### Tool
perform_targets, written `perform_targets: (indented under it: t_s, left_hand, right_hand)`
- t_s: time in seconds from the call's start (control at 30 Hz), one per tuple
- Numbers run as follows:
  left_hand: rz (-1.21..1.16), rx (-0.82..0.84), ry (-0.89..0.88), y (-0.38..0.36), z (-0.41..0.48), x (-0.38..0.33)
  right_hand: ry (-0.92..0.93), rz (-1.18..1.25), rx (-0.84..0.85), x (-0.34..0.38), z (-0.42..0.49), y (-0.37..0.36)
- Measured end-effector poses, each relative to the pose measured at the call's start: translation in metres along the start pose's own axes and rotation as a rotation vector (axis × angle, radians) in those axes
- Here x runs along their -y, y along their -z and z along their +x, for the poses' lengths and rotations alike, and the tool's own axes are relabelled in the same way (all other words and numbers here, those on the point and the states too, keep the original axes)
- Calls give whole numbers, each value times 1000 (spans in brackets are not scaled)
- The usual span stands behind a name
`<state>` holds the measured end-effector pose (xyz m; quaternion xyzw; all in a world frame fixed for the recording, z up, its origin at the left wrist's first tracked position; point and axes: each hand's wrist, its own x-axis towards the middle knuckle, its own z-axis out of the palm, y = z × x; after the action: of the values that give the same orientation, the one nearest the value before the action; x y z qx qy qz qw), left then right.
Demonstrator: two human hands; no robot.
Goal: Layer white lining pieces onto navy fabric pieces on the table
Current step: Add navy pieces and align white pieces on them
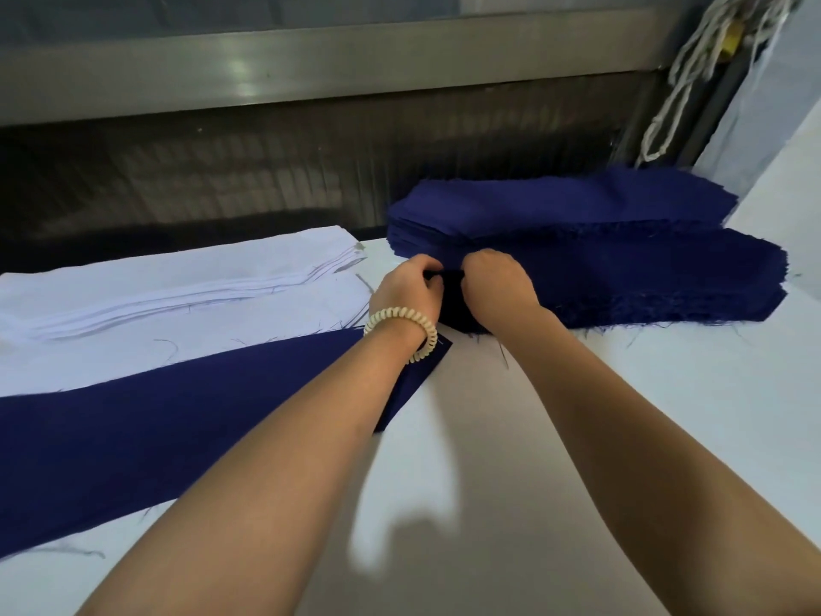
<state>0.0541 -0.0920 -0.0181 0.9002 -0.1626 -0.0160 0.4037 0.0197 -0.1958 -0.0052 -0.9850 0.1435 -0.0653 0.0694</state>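
Observation:
Two thick stacks of navy fabric pieces lie at the right of the white table. My left hand and my right hand meet at the left end of the near stack, fingers curled and pinching its edge. A single navy piece lies flat at the left, under my left forearm. Behind it sits a stack of white lining pieces. The fingertips are hidden in dark fabric.
A dark conveyor opening with a metal hood runs along the back of the table. White cords hang at the upper right. Loose threads lie scattered on the table surface. A coiled band is around my left wrist.

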Motion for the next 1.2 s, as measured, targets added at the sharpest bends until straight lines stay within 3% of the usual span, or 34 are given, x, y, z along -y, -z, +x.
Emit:
perform_targets:
  t_s: [0.33, 0.57, 0.73, 0.83, 0.93, 1.07, 1.2]
  left_hand:
    - [-23, -92, -55, -10, 1, -3]
    - [79, -88, -89, -8, 3, -4]
    - [23, -200, -154, -3, -3, -1]
    - [-44, -263, -181, 3, -11, 5]
    - [-122, -323, -74, 14, -23, 14]
    - [-293, -397, 112, 35, -46, 32]
    - [-326, -484, 227, 62, -68, 59]
  right_hand:
    - [-2, 47, -29, -12, 5, 1]
    - [-23, 505, -162, -24, -3, -6]
    - [96, 217, -360, -37, -14, -10]
    - [68, 58, -374, -53, -19, -10]
    - [37, -50, -290, -61, -27, -11]
    - [168, -185, -188, -42, -49, -16]
    - [401, -163, -333, -9, -78, -24]
